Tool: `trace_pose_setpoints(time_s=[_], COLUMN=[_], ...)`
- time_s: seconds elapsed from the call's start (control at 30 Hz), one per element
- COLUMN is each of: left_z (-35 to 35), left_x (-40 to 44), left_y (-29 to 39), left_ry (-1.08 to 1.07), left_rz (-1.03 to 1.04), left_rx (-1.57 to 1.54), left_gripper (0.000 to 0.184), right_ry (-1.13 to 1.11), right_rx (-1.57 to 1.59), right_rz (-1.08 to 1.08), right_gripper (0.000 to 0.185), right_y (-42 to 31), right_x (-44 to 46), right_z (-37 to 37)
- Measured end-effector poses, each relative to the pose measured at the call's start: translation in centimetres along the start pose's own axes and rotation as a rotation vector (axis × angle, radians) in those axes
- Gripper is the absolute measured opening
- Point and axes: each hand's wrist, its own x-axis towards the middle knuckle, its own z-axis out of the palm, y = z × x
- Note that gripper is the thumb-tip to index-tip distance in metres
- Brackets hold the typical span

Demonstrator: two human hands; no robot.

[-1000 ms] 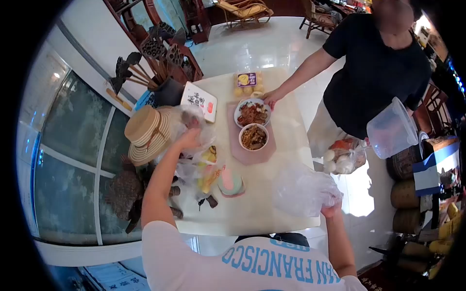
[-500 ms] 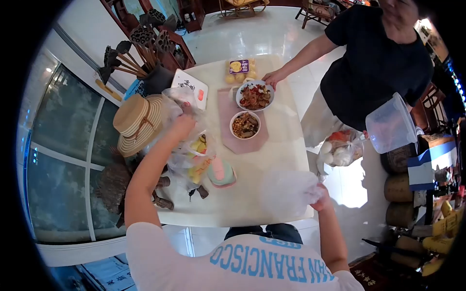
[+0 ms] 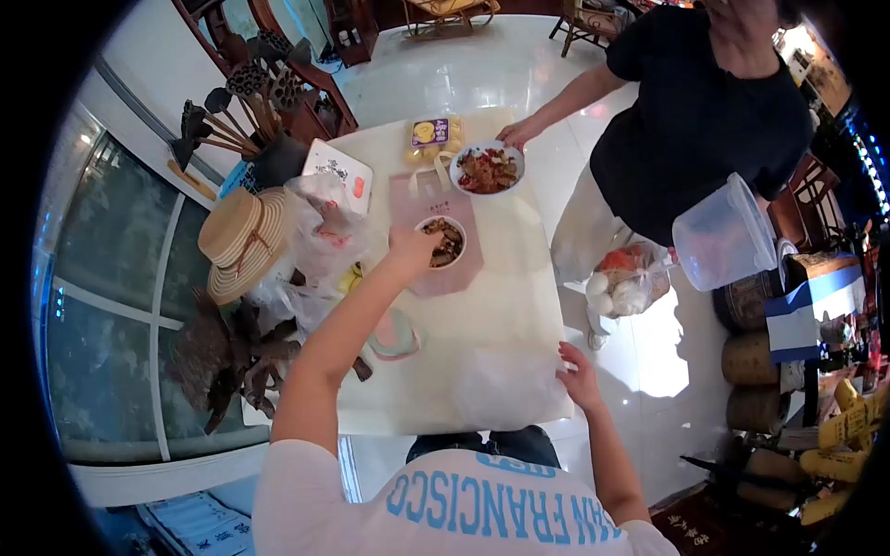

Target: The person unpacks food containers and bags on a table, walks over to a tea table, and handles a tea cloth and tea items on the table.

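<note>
A white bowl of cooked food [image 3: 461,256] stands on a flat pink bag [image 3: 422,278]. At its left rim is my left hand [image 3: 413,248], fingers bent over the edge; the thumb side is hidden. A thin clear plastic bag [image 3: 505,389] lies crumpled at the table's near edge. My right hand [image 3: 580,378] is just to its right, fingers apart, with the fingertips at or near the bag's edge. Beyond the bowl, another person's hand [image 3: 522,132] grips a plate of reddish food [image 3: 487,170]. That person's other arm holds a clear plastic tub [image 3: 721,236] and a filled bag [image 3: 630,283].
The table [image 3: 501,296] also bears a pack of round yellow items [image 3: 432,139], a white box [image 3: 339,171], filled plastic bags [image 3: 320,232] and a green-and-pink case [image 3: 396,335]. A straw hat [image 3: 243,236], dark woody roots [image 3: 236,347] and a pot of dried lotus pods [image 3: 278,159] line the left side.
My left hand has left the plastic bags on the left and come to the bowl. My right hand has let go of the thin bag, which has settled flatter. The other person's plate has shifted off the pink bag.
</note>
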Motion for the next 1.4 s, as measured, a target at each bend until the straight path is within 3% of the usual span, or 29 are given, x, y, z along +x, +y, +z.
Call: trace_pose_setpoints(time_s=[0.07, 0.1, 0.13, 0.17, 0.2, 0.27, 0.33, 0.37, 0.47, 0.57, 0.63, 0.67, 0.73, 0.77, 0.83, 0.87, 0.97, 1.0, 1.07, 1.1, 1.13, 1.2, 1.27, 1.37, 1.4], left_z=[-0.4, 0.0, -0.2, 2.5, 5.8, 12.5, 16.5, 17.4, 16.2, 21.6, 19.7, 19.0, 21.2, 22.3, 21.9, 21.5, 22.8, 22.8, 22.5, 21.4, 19.5, 18.8, 19.8, 19.8, 19.9], left_x=[-3.4, -5.9, -8.4, -10.1, -11.5, -12.7, -13.6, -13.9, -14.1, -13.0, -15.8, -17.0, -17.5, -17.6, -18.0, -18.0, -17.3, -17.4, -17.2, -17.4, -18.0, -18.1, -17.8, -18.1, -18.1], left_y=[1.5, 2.8, 4.5, 5.9, 7.3, 10.5, 13.2, 14.1, 15.3, 15.0, 13.6, 13.1, 13.1, 13.3, 14.0, 14.2, 15.3, 15.5, 15.6, 15.3, 14.8, 14.4, 14.3, 14.4, 14.5], left_ry=[0.415, 0.604, 0.353, 0.255, 0.165, 0.468, 0.418, 0.389, 0.233, 0.317, 0.353, 0.369, 0.170, 0.067, 0.192, 0.255, 0.588, 0.548, 0.467, 0.411, 0.345, 0.331, 0.454, 0.288, 0.290], left_rz=[0.171, 0.256, 0.241, 0.245, 0.244, 0.371, 0.199, 0.109, -0.086, -0.100, -0.211, -0.268, -0.373, -0.425, -0.410, -0.403, -0.236, -0.288, -0.392, -0.539, -0.689, -0.697, -0.364, -0.333, -0.279], left_rx=[-0.139, -0.226, -0.488, -0.776, -1.056, -0.786, -0.776, -0.770, -1.151, -1.581, -1.604, -1.614, -1.738, -1.799, -1.732, -1.696, -1.562, -1.660, -1.851, -2.002, -2.145, -2.438, -2.725, -2.642, -2.623], left_gripper=[0.032, 0.027, 0.026, 0.037, 0.050, 0.081, 0.094, 0.101, 0.085, 0.053, 0.041, 0.036, 0.034, 0.033, 0.033, 0.033, 0.032, 0.033, 0.036, 0.037, 0.039, 0.038, 0.034, 0.035, 0.037], right_ry=[0.008, -0.017, -0.037, -0.015, -0.014, 0.100, 0.081, 0.055, 0.035, -0.046, -0.018, -0.076, -0.188, -0.095, 0.090, 0.139, -0.265, -0.247, -0.272, -0.285, -0.315, -0.407, -0.540, -0.455, -0.471], right_rx=[0.129, 0.198, 0.265, 0.308, 0.524, 0.609, 0.649, 0.431, -0.280, -0.034, 0.343, 0.366, 0.412, 0.320, 0.139, 0.042, -0.290, -0.592, -0.678, -0.721, -0.749, -0.830, -0.964, -1.066, -0.876], right_rz=[-0.060, 0.027, 0.108, 0.136, 0.327, 0.221, 0.054, 0.016, -0.062, 0.114, 0.057, 0.107, 0.215, 0.096, -0.154, -0.414, -0.803, -1.017, -0.984, -0.971, -0.788, -0.437, -0.188, -0.528, -0.497], right_gripper=[0.051, 0.049, 0.047, 0.041, 0.039, 0.042, 0.053, 0.052, 0.044, 0.037, 0.034, 0.035, 0.037, 0.038, 0.039, 0.035, 0.022, 0.021, 0.021, 0.020, 0.019, 0.019, 0.021, 0.030, 0.033], right_y=[3.3, 4.1, 4.3, 4.4, 3.0, 1.7, 1.5, 1.9, 2.0, 1.6, 0.6, -0.8, -4.3, -5.5, -8.2, -8.9, -10.6, -11.0, -9.6, -8.8, -8.0, -7.2, -7.1, -7.6, -7.4], right_x=[1.2, 1.7, 2.6, 2.9, 2.8, 2.1, 1.0, 1.2, 1.6, 6.9, 10.7, 12.2, 13.1, 12.7, 11.8, 10.4, 5.7, 4.6, 4.3, 4.6, 5.0, 5.9, 6.4, 5.9, 5.9], right_z=[-0.1, -0.8, -1.8, -2.2, -2.9, -3.6, -3.4, -2.7, -0.3, -2.0, -4.2, -4.6, -5.5, -5.0, -2.9, -2.4, 0.5, 1.4, 1.7, 1.8, 1.5, 0.8, -0.1, 1.1, 2.1])
